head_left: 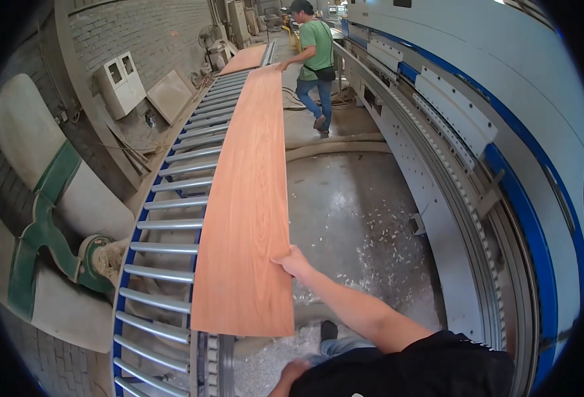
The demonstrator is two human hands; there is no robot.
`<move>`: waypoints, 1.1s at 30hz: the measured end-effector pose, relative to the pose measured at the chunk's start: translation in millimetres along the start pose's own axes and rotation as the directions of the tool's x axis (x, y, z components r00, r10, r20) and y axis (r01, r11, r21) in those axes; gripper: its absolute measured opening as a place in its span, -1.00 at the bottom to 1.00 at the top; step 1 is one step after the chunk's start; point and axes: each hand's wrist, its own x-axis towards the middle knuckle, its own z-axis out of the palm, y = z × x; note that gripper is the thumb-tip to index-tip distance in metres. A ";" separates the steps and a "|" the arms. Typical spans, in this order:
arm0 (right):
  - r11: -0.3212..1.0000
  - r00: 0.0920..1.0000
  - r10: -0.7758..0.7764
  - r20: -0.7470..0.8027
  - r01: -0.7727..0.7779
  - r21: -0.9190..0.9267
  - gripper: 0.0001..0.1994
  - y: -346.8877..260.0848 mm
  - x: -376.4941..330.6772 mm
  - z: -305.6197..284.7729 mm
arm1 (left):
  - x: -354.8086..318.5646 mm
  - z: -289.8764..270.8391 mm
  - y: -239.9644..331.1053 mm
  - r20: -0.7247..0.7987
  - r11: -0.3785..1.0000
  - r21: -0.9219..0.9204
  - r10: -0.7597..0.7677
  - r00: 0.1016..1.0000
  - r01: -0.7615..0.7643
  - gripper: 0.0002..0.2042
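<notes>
A worker's right hand [294, 262] rests on the right edge of a long reddish-brown wood veneer panel [251, 192] lying lengthwise on a blue-framed steel roller conveyor [166, 225]. The fingers curl over the panel's edge near its close end; how tightly they clamp it cannot be told. The left hand [291, 372] shows only as a sliver at the bottom of the frame beside the dark shirt, away from the panel, and whether it is spread or closed cannot be told.

The panel's near end overhangs the conveyor's inner rail, while its far end reaches toward a second, similar board [245, 58] farther up the line. There a co-worker in a green shirt [316, 46] touches the far end with an outstretched hand. A long white and blue machine housing [477, 132] runs along the right, and pale shavings litter the concrete floor [351, 218] between it and the conveyor.

The step in hand appears to be steadying or guiding the panel along the rollers from its side. Any further shift would likely call for an even push along the edge, keeping the thin sheet flat and square to the rollers so it does not skew or slide off the rail.
</notes>
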 end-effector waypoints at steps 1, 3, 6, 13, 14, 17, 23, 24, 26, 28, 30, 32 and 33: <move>1.000 1.000 0.001 0.017 -0.001 -0.006 -0.59 -20.5 21.8 -2.3 | 16.8 -15.9 18.8 -0.020 1.000 -0.012 -0.027 0.999 0.027 -0.36; 0.980 0.983 0.183 -0.005 -0.183 -0.079 -0.59 -55.9 63.0 -13.5 | 28.2 -55.0 66.3 -0.084 0.999 0.011 0.037 0.996 -0.036 -0.36; 0.984 0.984 0.176 0.027 -0.176 0.007 -0.59 -78.7 138.3 -32.1 | 61.3 -95.6 120.7 -0.198 0.971 0.123 0.228 0.953 -0.207 -0.33; 0.980 0.981 0.192 -0.020 -0.193 -0.041 -0.72 -118.8 339.7 -85.5 | 216.7 -189.4 179.9 0.041 0.946 -0.134 0.302 0.953 -0.294 -0.18; 0.976 0.978 0.210 0.001 -0.210 -0.054 -0.72 -126.1 366.3 -82.4 | 244.9 -202.8 181.7 0.086 0.938 -0.240 0.278 0.957 -0.251 -0.18; 0.992 0.992 0.126 0.024 -0.125 -0.031 -0.67 -148.7 464.9 -88.4 | 332.1 -256.5 194.6 0.102 0.756 -0.643 0.243 0.965 -0.122 -0.25; 0.965 0.970 0.243 -0.023 -0.244 -0.095 -0.62 -217.7 648.0 -130.0 | 429.3 -357.1 216.1 0.429 0.519 -0.789 0.080 0.900 0.330 -0.39; 0.960 0.962 0.268 -0.049 -0.271 -0.077 -0.65 -221.0 684.9 -139.7 | 447.2 -371.1 213.0 0.431 0.686 -0.671 0.053 0.901 0.281 -0.47; 0.956 0.954 0.288 -0.081 -0.291 -0.025 -0.67 -217.8 739.1 -133.5 | 461.4 -380.0 177.9 0.379 0.899 -0.406 0.001 0.925 0.166 -0.50; 0.960 0.955 0.275 -0.109 -0.279 -0.020 -0.67 -223.0 793.4 -153.5 | 486.9 -401.3 199.8 0.180 0.890 -0.403 -0.151 0.972 0.213 -0.56; 0.967 0.960 0.244 -0.137 -0.252 -0.045 -0.68 -242.0 851.3 -176.6 | 525.4 -450.4 262.9 0.139 0.596 -0.756 -0.259 0.956 0.271 -0.59; 0.967 0.965 0.251 -0.071 -0.253 -0.018 -0.68 -268.9 914.9 -185.0 | 559.9 -494.0 315.5 0.058 0.144 -0.981 -0.437 0.898 0.133 -0.67; 0.970 0.969 0.245 -0.023 -0.245 0.005 -0.67 -279.1 946.8 -189.7 | 579.5 -500.8 335.5 0.053 0.135 -0.983 -0.452 0.891 0.127 -0.67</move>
